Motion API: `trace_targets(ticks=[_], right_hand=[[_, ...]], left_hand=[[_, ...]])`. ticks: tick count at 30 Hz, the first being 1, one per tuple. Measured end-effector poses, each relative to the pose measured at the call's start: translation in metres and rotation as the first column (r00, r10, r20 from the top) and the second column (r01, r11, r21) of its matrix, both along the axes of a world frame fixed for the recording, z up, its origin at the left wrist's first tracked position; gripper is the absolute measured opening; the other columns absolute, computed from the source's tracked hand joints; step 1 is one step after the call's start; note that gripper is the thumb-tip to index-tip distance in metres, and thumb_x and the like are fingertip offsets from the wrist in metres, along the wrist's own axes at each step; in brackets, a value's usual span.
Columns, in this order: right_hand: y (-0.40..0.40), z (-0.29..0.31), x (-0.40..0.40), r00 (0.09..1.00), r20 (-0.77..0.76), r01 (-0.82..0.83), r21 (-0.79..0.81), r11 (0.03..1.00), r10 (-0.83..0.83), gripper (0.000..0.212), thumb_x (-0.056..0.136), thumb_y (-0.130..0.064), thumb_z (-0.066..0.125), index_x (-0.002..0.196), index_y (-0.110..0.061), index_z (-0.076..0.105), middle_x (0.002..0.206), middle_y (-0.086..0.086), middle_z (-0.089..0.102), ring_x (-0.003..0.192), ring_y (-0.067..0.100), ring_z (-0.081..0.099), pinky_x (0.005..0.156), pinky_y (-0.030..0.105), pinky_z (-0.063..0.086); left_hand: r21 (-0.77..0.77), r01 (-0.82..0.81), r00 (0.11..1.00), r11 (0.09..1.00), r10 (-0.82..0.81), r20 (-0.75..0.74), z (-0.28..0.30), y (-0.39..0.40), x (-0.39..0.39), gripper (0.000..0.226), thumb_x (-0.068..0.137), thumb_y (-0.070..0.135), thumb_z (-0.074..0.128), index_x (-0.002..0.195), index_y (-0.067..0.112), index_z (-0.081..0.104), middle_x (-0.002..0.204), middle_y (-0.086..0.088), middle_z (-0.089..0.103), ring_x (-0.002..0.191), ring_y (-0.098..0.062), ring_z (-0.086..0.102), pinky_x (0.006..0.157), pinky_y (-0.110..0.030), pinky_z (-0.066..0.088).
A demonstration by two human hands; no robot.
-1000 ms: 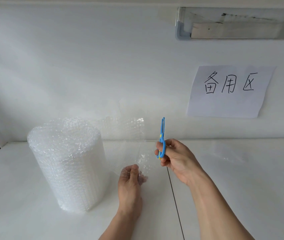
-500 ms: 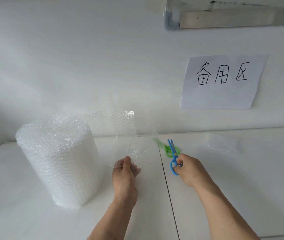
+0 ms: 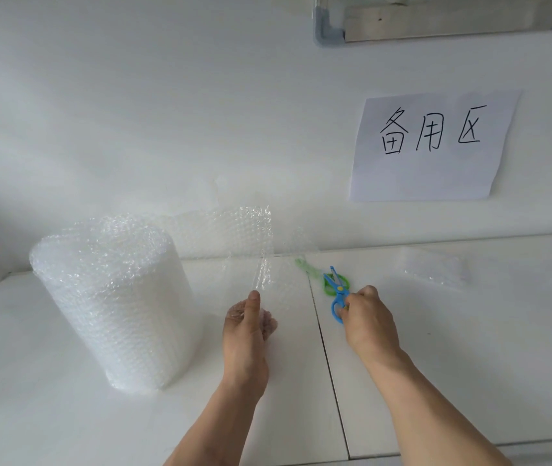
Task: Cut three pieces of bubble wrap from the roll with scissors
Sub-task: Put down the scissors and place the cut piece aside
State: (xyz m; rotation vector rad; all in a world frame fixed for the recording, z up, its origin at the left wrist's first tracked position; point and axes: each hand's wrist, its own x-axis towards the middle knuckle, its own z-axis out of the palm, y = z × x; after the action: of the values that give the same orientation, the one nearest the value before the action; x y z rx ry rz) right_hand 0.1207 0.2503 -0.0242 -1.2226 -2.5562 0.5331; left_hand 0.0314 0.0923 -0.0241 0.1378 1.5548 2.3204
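Note:
A big roll of bubble wrap (image 3: pixel 113 304) stands upright on the left of the white table (image 3: pixel 469 348). A loose sheet (image 3: pixel 234 237) runs from its top to the right. My left hand (image 3: pixel 247 327) pinches a clear piece of bubble wrap (image 3: pixel 267 274) by its lower edge and holds it upright. My right hand (image 3: pixel 365 317) grips the blue scissors (image 3: pixel 337 299) by the handle, low over the table, blades pointing away. Green scissors (image 3: pixel 326 279) lie on the table just behind the blue ones.
A cut piece of bubble wrap (image 3: pixel 435 269) lies flat at the back right of the table. A paper sign with handwritten characters (image 3: pixel 432 146) hangs on the white wall. A seam (image 3: pixel 328 364) runs down the tabletop between my hands.
My right hand has come down from chest height with the blue scissors to just above the table, beside the green scissors. The left hand keeps holding the clear piece.

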Motion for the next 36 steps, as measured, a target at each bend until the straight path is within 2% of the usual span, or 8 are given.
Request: trace_targets(ticks=[3,6,11,16,20,28,31,36], right_hand=[[0.000,-0.001,0.000,1.000,-0.018,-0.001,0.031,1.000,0.002,0.023,0.096,-0.026,0.049,0.096,-0.005,0.058,0.107,0.009,0.046,0.070,0.028,0.048,0.062,0.031,0.040],[-0.007,-0.003,0.005,0.997,-0.075,0.022,0.156,0.987,-0.010,0.021,0.096,-0.028,0.052,0.103,-0.010,0.061,0.105,0.008,0.050,0.078,0.030,0.054,0.061,0.030,0.037],[-0.030,-0.019,0.011,0.930,-0.287,-0.098,0.409,0.907,0.230,0.027,0.084,-0.031,0.067,0.104,-0.014,0.069,0.099,0.007,0.064,0.087,0.033,0.063,0.071,0.037,0.052],[-0.045,-0.021,0.014,0.887,-0.133,-0.397,0.276,0.876,0.443,0.070,0.088,-0.071,0.026,0.139,-0.028,0.049,0.151,-0.005,0.041,0.140,0.018,0.036,0.112,0.038,0.032],[-0.050,-0.017,0.015,0.838,0.039,-0.546,0.099,0.832,0.545,0.085,0.080,-0.081,0.012,0.147,-0.035,0.035,0.159,-0.016,0.023,0.148,0.005,0.010,0.119,0.032,0.012],[-0.055,-0.014,0.023,0.837,0.017,-0.544,0.124,0.830,0.547,0.072,0.083,-0.073,0.023,0.132,-0.032,0.055,0.142,-0.019,0.047,0.134,0.005,0.034,0.110,0.025,0.023],[-0.056,-0.013,0.026,0.835,-0.041,-0.541,0.129,0.831,0.549,0.072,0.082,-0.073,0.024,0.125,-0.030,0.062,0.131,-0.019,0.055,0.123,0.007,0.043,0.107,0.027,0.031],[-0.057,-0.013,0.033,0.822,-0.075,-0.556,0.110,0.824,0.565,0.074,0.079,-0.079,0.028,0.118,-0.031,0.067,0.122,-0.022,0.058,0.114,0.004,0.045,0.100,0.023,0.034]], left_hand=[[-0.038,0.039,0.999,0.999,-0.040,-0.006,-0.004,-0.004,0.000,0.019,0.089,0.022,0.069,0.084,0.012,0.054,0.065,-0.002,0.046,0.064,-0.019,0.046,0.078,-0.038,0.048],[-0.133,0.035,0.999,0.990,-0.035,0.000,-0.009,-0.006,0.000,0.039,0.080,0.025,0.077,0.110,0.014,0.053,0.058,0.006,0.058,0.069,-0.023,0.054,0.086,-0.041,0.048],[-0.166,-0.013,1.000,0.986,0.017,0.023,-0.004,-0.007,0.002,0.035,0.086,0.027,0.072,0.107,0.006,0.054,0.069,-0.007,0.054,0.051,-0.018,0.052,0.068,-0.038,0.050],[-0.228,-0.027,0.999,0.973,0.033,0.023,0.006,-0.014,0.011,0.033,0.093,0.035,0.061,0.098,0.003,0.057,0.068,-0.011,0.060,0.055,-0.024,0.054,0.058,-0.033,0.048],[-0.328,-0.034,0.999,0.944,0.030,-0.017,0.014,-0.023,0.011,0.034,0.096,0.042,0.053,0.095,0.008,0.059,0.074,-0.012,0.069,0.058,-0.023,0.060,0.056,-0.031,0.049],[-0.383,0.133,0.951,0.914,-0.227,-0.210,0.017,-0.044,-0.012,0.056,0.089,0.065,0.046,0.127,0.028,0.060,0.127,0.010,0.061,0.112,-0.007,0.059,0.102,-0.034,0.045],[-0.489,0.329,0.820,0.808,-0.501,-0.276,0.020,-0.057,-0.019,0.069,0.075,0.081,0.049,0.128,0.038,0.058,0.146,0.018,0.045,0.135,0.001,0.038,0.115,-0.030,0.028],[-0.802,0.384,0.529,0.457,-0.821,-0.214,0.012,-0.079,-0.030,0.070,0.064,0.068,0.073,0.126,0.045,0.053,0.140,0.031,0.039,0.129,0.020,0.029,0.116,-0.021,0.021]])
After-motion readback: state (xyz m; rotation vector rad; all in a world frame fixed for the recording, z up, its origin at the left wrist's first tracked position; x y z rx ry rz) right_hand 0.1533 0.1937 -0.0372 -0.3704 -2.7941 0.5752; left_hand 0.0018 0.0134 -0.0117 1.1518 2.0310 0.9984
